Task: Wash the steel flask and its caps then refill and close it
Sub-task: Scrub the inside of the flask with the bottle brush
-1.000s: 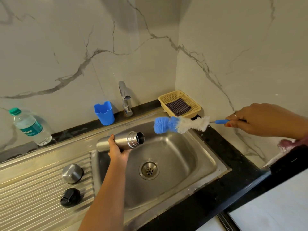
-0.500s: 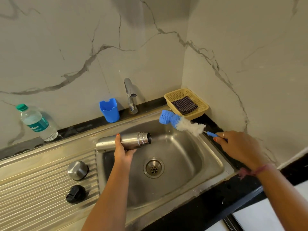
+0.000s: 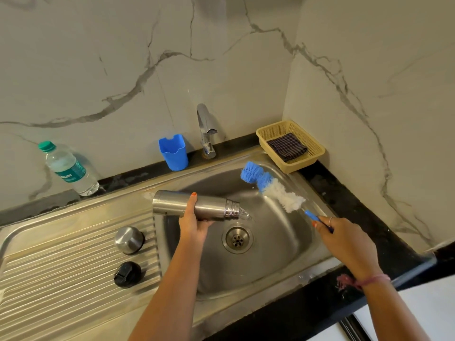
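Marble-veined walls meeting in a corner above a steel sink (image 3: 283, 244) set in a black counter (image 3: 332, 188). Over the basin, steel flask (image 3: 197, 205) gripped around the middle by the left hand (image 3: 190, 225), laid almost level with mouth tipped slightly down toward the drain (image 3: 237, 239), water spilling from the neck: likely emptied this way so that the runoff stays in the basin. Bottle brush (image 3: 270, 188) held by its blue handle in the curled right hand (image 3: 344, 239), bristles angled up toward the sink's back rim, clear of the flask, seemingly parked until the pour ends. Steel cap (image 3: 129, 238) and black cap (image 3: 127, 274) resting apart on the ribbed drainboard (image 3: 61, 267), out of the splash. Against half a second earlier: flask mouth lower and now pouring, right hand nearer the basin's right edge, brush head swung further back.
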`<state>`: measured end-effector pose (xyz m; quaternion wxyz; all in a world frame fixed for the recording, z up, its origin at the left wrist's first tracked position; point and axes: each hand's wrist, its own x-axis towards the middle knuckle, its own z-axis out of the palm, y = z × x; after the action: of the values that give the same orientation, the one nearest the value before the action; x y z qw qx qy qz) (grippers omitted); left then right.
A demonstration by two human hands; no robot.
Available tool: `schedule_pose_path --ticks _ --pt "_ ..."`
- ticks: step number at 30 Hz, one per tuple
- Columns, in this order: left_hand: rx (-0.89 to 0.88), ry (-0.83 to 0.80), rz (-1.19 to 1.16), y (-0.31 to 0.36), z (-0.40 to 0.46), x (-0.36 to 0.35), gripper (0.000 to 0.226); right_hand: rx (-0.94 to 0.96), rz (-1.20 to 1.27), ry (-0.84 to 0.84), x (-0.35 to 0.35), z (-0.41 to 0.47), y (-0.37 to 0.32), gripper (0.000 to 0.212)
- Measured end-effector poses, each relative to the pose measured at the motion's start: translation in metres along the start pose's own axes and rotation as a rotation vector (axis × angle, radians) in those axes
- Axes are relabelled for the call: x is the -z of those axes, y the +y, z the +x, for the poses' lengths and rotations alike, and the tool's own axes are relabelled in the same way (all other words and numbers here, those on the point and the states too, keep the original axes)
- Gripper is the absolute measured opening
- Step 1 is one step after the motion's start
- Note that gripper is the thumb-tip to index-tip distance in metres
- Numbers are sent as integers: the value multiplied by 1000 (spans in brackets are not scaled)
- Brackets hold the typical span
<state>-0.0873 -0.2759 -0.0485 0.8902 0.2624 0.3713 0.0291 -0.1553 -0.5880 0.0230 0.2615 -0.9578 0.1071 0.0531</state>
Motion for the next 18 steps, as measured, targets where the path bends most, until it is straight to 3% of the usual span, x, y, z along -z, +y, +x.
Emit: schedule_pose_path --ticks 6,18 --pt "-60 -19 31 3 -8 -2 78 -13 39 25 -2 -5 -3 36" --pt "-274 -48 247 9 -18 -3 99 -22 56 49 -6 -17 -9 36"
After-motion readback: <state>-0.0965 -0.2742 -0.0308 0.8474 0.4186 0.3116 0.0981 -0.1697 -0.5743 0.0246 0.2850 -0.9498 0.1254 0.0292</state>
